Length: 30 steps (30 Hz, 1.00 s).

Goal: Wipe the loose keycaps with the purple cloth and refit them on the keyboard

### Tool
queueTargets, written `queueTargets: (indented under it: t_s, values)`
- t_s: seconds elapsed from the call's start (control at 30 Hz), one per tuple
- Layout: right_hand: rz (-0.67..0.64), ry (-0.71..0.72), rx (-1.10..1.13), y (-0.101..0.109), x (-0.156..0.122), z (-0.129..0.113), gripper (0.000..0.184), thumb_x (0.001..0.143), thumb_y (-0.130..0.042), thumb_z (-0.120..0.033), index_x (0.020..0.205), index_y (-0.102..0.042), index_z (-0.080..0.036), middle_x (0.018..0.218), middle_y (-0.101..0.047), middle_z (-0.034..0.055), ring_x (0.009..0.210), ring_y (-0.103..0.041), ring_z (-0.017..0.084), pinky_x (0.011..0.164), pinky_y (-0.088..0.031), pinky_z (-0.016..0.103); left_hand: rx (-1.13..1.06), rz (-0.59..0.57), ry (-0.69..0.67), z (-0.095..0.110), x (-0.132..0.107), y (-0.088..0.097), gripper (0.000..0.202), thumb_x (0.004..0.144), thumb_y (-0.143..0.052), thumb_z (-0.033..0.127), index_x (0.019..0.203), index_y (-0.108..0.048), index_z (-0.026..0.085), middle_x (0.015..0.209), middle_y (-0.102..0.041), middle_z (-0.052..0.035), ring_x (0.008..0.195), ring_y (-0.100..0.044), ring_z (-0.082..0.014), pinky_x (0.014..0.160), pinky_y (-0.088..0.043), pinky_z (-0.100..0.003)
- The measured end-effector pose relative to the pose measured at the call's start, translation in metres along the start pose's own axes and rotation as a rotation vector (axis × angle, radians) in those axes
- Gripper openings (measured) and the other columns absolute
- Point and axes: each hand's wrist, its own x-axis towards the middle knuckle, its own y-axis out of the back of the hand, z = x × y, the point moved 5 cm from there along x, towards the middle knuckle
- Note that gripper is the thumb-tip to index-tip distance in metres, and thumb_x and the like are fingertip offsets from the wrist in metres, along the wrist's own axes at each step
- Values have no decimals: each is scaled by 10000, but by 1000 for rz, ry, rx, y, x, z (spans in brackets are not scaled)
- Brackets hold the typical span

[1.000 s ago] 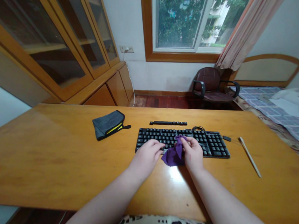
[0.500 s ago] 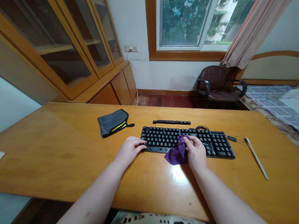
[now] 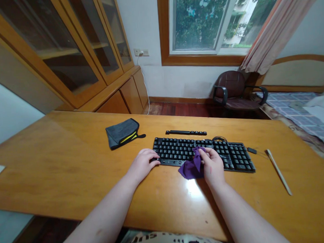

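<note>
A black keyboard (image 3: 179,151) lies across the middle of the wooden table (image 3: 59,165). My left hand (image 3: 142,164) rests at the keyboard's near left corner, fingers curled and touching its edge. My right hand (image 3: 212,164) pinches a purple cloth (image 3: 191,166) against the keys near the keyboard's middle; the cloth hangs down over the front edge onto the table.
A grey pouch with a yellow stripe (image 3: 122,132) lies behind and left of the keyboard. A black strip of keys (image 3: 185,132) sits just behind it. A pale stick (image 3: 278,171) and a small black piece (image 3: 251,150) lie to the right. Armchair (image 3: 237,91) stands beyond the table.
My left hand moved from beside the cloth to the keyboard's left front corner. The right hand keeps the cloth on the keys. The view shifted slightly left.
</note>
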Motion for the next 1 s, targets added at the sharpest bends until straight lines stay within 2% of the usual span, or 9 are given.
queueTargets:
  t_s: [0.33,0.57,0.8,1.0]
  values:
    - [-17,-13,15,0,0,2,298,675,-666,-409,832,-590,-167,620,-610,-4,515,-553,127,460,-403,220,-52,8,43,-4,0,1,157,731,-613,324,830,-682,223,916,-661,-43,905,-573,-201,855,-430,-366]
    - [3,-31,45,-1,0,3,285,665,-677,-403,817,-592,-177,602,-610,-24,498,-551,109,450,-393,199,-72,47,78,-14,1,-5,127,675,-678,307,764,-703,219,851,-672,-39,861,-585,-195,819,-449,-353]
    - [3,-32,35,0,0,3,286,667,-672,-413,820,-593,-184,611,-626,-22,517,-569,120,468,-401,209,73,32,-79,4,-2,-3,129,716,-646,299,817,-693,235,865,-688,-23,936,-563,-205,882,-408,-369]
    - [-6,-30,34,0,1,5,287,672,-668,-412,823,-591,-181,597,-609,-28,487,-540,110,452,-381,204,314,91,-31,25,-9,0,109,739,-622,290,807,-691,239,862,-674,-22,866,-529,-222,783,-404,-382]
